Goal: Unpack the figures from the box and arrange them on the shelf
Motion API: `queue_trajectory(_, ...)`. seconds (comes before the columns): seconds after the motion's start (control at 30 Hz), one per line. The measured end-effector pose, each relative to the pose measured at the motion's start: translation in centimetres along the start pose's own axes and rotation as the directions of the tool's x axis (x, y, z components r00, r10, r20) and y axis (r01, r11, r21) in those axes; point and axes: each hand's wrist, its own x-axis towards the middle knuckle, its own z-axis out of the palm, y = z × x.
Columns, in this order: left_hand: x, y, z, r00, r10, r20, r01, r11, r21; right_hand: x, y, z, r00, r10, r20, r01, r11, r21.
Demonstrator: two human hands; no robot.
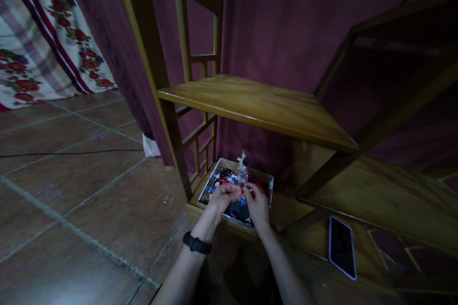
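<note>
My left hand (pixel 229 195) and my right hand (pixel 256 202) meet over a shallow white-edged box (pixel 211 180) on the lowest shelf. Between their fingertips stands a clear, shiny piece (pixel 242 174), its thin top pointing up. It looks like transparent plastic or glass, but its exact kind cannot be made out. Both hands are closed in a pinch at its lower end. Small mixed items (pixel 239 210) in black, blue, red and white fill the box beneath, partly hidden by my hands. A black band (pixel 196 243) circles my left wrist.
A wooden shelf board (pixel 257 105) juts out above the box, with a slatted side frame (pixel 168 119) at its left. A phone in a pale purple case (pixel 342 248) lies on the low ledge at right. A dark cable (pixel 89 152) crosses the tiled floor. Maroon curtain (pixel 265 33) hangs behind.
</note>
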Motion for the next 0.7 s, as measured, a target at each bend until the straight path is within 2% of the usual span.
queue_trajectory(0.23, -0.4, 0.6, 0.6, 0.999, 0.025, 0.032, -0.026, 1.0, 0.01, 0.2, 0.5, 0.6, 0.979, 0.187, 0.08, -0.2, 0.953, 0.227)
queue_trajectory(0.4, -0.9, 1.2, 1.2, 0.998, 0.012, 0.058, -0.012, 1.0, -0.001, 0.3, 0.9, 0.8, 0.984, 0.171, 0.051, -0.178, 0.951, 0.252)
queue_trajectory(0.53, -1.1, 1.4, 1.4, 0.998, -0.005, 0.058, 0.005, 1.0, 0.001, 0.3, 1.3, 0.9, 0.978, 0.196, 0.072, -0.208, 0.936, 0.283)
queue_trajectory(0.63, -0.7, 1.3, 0.8, 0.999, -0.036, 0.011, 0.036, 0.999, 0.034, 0.3, 1.6, 1.0, 0.965, 0.242, 0.099, -0.262, 0.894, 0.363)
queue_trajectory(0.7, -0.4, 1.1, 0.3, 0.996, -0.019, -0.081, 0.022, 0.999, 0.032, 0.3, 1.6, 1.1, 0.951, 0.279, 0.137, -0.311, 0.846, 0.433)
